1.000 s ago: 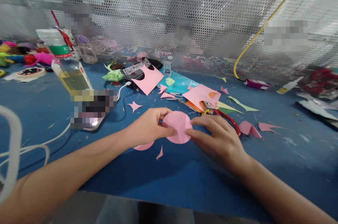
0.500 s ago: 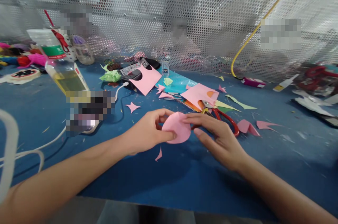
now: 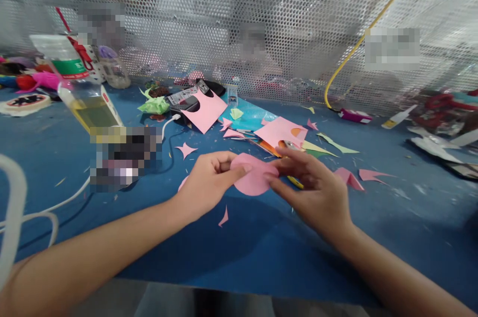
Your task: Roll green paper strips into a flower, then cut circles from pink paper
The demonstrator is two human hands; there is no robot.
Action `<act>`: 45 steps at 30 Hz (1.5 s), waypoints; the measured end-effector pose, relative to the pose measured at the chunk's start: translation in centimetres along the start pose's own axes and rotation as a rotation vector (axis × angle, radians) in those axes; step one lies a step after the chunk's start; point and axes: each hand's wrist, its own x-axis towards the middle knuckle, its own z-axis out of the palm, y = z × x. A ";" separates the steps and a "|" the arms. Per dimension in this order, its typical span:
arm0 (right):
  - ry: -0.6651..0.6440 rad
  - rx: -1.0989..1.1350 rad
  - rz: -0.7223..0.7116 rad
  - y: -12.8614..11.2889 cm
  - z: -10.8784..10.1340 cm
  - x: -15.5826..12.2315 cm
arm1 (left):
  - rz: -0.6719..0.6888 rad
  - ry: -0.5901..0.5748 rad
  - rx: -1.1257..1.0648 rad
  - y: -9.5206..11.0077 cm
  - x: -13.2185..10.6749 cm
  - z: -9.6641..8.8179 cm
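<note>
A round piece of pink paper (image 3: 252, 182) is held up between both hands, a little above the blue table. My left hand (image 3: 209, 180) pinches its left side, thumb on the front face. Its right edge sits between the thumb and fingers of my right hand (image 3: 313, 185). Part of another pink paper piece (image 3: 182, 183) shows from behind my left hand. Below the round piece lies a thin pink sliver (image 3: 223, 217). Behind my right hand, a yellow-handled tool (image 3: 296, 182) is mostly hidden.
Pink sheets with cut-outs (image 3: 207, 110) and several scraps lie behind the hands, by a blue folder (image 3: 250, 112). On the left stand a bottle of yellow liquid (image 3: 93, 113) and a phone (image 3: 129, 158) with a white cable (image 3: 70, 202). A perforated metal screen (image 3: 291, 18) rises behind.
My right hand has closed on the right edge of the round pink paper, which now lies flatter and opened out. The red scissor handles are now hidden behind my right hand.
</note>
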 end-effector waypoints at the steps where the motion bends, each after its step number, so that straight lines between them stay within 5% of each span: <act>1: 0.015 0.008 0.018 0.0 0.0 0.1 | 0.000 0.018 0.003 0.1 -0.1 0.1; 10: 0.043 -0.229 -0.174 -0.9 -0.8 0.2 | 0.083 0.092 0.161 0.1 -0.5 0.2; 19: -0.015 0.128 0.040 -1.3 0.5 -0.5 | 0.029 0.155 0.035 0.0 -0.3 0.3; 28: -0.065 -0.135 -0.255 -1.7 0.0 -0.4 | 0.143 0.140 0.128 0.1 -0.8 0.5; 33: 0.011 -0.079 -0.079 -1.1 -0.1 -0.4 | 0.107 0.119 0.127 0.3 -1.1 0.6; 38: 0.028 0.030 0.041 -0.4 -0.3 0.2 | 0.057 0.104 -0.146 0.7 -0.6 0.6; 42: -0.028 -0.019 -0.106 -0.1 -0.6 0.5 | -0.058 0.089 -0.271 0.9 0.0 0.2; 45: -0.117 -0.102 -0.296 0.0 -0.8 0.7 | -0.177 -0.036 -0.323 0.8 0.2 -0.1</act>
